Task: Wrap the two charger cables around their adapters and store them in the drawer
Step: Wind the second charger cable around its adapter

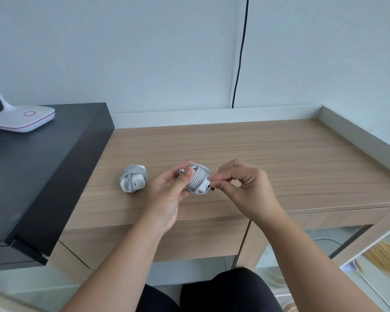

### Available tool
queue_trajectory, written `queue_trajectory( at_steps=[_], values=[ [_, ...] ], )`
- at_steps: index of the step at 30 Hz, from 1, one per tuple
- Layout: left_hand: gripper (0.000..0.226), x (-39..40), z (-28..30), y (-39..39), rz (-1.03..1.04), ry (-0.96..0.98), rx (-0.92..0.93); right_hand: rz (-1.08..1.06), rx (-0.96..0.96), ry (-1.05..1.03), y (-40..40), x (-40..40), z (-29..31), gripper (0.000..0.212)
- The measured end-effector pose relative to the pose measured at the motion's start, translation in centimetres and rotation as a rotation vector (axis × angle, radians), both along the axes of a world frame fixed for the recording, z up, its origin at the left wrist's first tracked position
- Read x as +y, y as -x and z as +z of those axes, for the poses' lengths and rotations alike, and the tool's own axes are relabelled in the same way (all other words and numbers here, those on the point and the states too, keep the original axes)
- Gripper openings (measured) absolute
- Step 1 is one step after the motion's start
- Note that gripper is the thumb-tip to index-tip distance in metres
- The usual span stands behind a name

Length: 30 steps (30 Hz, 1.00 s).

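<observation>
Both hands (167, 190) gripping wound charger (198, 180), cable end seemingly hidden

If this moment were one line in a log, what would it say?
step: winding second charger | left hand: grips it | right hand: pinches cable end | first charger: wrapped, on desk

A light wood-grain counter (268, 154) with a pale raised rim along its back and right edges carries one white charger adapter wrapped in its grey-white cable (133, 181), lying near the left side. Just beside the counter's left edge a black block-shaped cabinet top (54, 167) bears a white lamp base with pink trim (24, 119).
</observation>
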State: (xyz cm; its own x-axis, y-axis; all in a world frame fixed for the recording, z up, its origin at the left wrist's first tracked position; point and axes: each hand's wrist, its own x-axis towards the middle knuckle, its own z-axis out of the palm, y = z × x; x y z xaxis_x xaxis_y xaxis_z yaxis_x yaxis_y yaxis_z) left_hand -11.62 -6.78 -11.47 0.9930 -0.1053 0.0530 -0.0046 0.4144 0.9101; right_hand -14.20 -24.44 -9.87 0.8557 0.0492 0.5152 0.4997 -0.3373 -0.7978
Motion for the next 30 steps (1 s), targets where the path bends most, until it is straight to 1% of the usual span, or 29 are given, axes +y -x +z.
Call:
queue_trajectory(
  at_steps=[1,2,6,10,13,15,17,18,22,25,30],
  values=[
    [0.039,0.0,0.0,0.0,-0.015,-0.018,0.006,0.026,0.028,-0.013,0.0,-0.2,0.0,0.01],
    [0.034,0.0,0.1,0.1,-0.035,-0.038,0.009,0.062,0.054,-0.031,-0.1,-0.5,-0.1,0.009],
    [0.033,0.5,0.4,0.0,-0.155,-0.116,0.018,0.212,0.079,-0.047,-0.5,-1.3,0.1,0.014],
    [0.024,1.0,0.3,-0.2,-0.22,-0.127,0.014,0.271,0.117,-0.056,-0.8,-1.7,0.0,0.015],
    [0.028,1.0,0.2,-0.3,-0.23,-0.141,0.012,0.288,0.125,-0.077,-0.8,-1.7,0.0,0.016],
    [0.039,1.1,0.2,-0.3,-0.234,-0.143,0.004,0.299,0.152,-0.076,-1.0,-1.8,0.1,0.015],
    [0.057,1.1,0.1,-0.4,-0.246,-0.143,-0.001,0.296,0.174,-0.05,-1.0,-1.8,0.1,0.014],
    [0.058,1.1,0.1,-0.3,-0.24,-0.139,-0.001,0.288,0.182,-0.034,-1.0,-1.9,0.2,0.013],
    [0.027,0.3,0.4,0.1,-0.139,-0.082,0.0,0.19,0.164,0.059,-1.0,-1.8,0.9,0.012],
    [0.011,0.3,0.2,0.1,-0.105,-0.047,-0.018,0.103,0.106,0.123,-0.8,-1.2,1.0,0.012],
    [0.024,0.7,0.2,0.3,-0.166,-0.105,-0.049,0.035,0.074,0.167,-0.2,-0.7,0.7,0.012]
  ],
)
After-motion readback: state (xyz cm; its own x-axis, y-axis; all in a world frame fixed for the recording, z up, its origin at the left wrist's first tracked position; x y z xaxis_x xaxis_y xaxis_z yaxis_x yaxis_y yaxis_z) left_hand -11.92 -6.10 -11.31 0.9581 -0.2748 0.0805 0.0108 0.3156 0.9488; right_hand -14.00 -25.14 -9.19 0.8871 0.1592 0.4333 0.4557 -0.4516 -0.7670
